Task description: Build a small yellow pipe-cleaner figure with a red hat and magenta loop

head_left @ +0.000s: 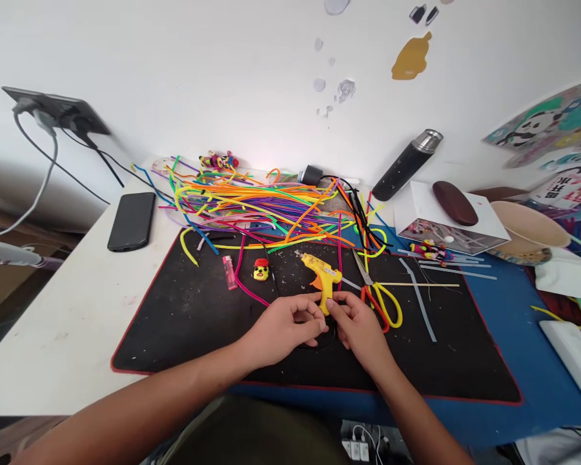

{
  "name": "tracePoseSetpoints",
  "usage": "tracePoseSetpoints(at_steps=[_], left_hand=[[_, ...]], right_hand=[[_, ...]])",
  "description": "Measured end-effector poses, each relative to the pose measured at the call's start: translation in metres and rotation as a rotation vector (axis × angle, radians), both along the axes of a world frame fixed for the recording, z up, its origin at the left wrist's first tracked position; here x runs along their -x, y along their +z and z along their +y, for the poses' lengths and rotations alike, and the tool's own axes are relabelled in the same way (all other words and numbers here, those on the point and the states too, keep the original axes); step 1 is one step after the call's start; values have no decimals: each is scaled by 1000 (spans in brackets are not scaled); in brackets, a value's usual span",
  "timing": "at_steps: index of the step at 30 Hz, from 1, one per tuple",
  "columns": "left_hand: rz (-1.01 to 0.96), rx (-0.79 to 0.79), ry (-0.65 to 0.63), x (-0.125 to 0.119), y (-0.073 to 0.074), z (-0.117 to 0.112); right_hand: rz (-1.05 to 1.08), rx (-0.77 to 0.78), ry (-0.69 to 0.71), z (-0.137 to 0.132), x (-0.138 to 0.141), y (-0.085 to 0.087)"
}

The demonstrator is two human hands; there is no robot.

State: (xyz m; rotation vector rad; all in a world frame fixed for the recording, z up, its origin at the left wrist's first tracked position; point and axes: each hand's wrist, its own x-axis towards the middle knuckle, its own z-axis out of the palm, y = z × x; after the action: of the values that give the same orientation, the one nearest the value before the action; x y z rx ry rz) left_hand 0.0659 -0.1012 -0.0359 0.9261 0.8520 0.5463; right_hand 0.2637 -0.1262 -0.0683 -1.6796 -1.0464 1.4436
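Note:
My left hand (283,328) and my right hand (357,326) meet over the black mat (184,316), fingertips pinched together on a thin black pipe cleaner (319,342) that loops below them. Just beyond the fingers stands a yellow hot glue gun (321,274). Scissors with red and yellow handles (378,298) lie right of my right hand. A small yellow figure with a red cap (261,269) and a pink lighter (229,272) lie on the mat to the left.
A heap of coloured pipe cleaners (261,203) covers the mat's far edge. A black phone (132,221) lies left, a black flask (407,165) leans on the wall, and a white box with a brown case (452,203) sits right. Clear glue sticks (419,298) lie on the mat.

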Motion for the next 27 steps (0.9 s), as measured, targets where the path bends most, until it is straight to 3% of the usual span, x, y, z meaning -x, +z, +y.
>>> tracePoseSetpoints(at_steps=[10,16,27], left_hand=[[-46,-19,76,4,6,-22],[-23,-74,122,12,8,-36],[31,-308,150,25,21,-46]], right_hand=[[163,-28,-9,-11,3,9],[325,6,-18,-12,19,19],[216,-33,71,0,40,23]])
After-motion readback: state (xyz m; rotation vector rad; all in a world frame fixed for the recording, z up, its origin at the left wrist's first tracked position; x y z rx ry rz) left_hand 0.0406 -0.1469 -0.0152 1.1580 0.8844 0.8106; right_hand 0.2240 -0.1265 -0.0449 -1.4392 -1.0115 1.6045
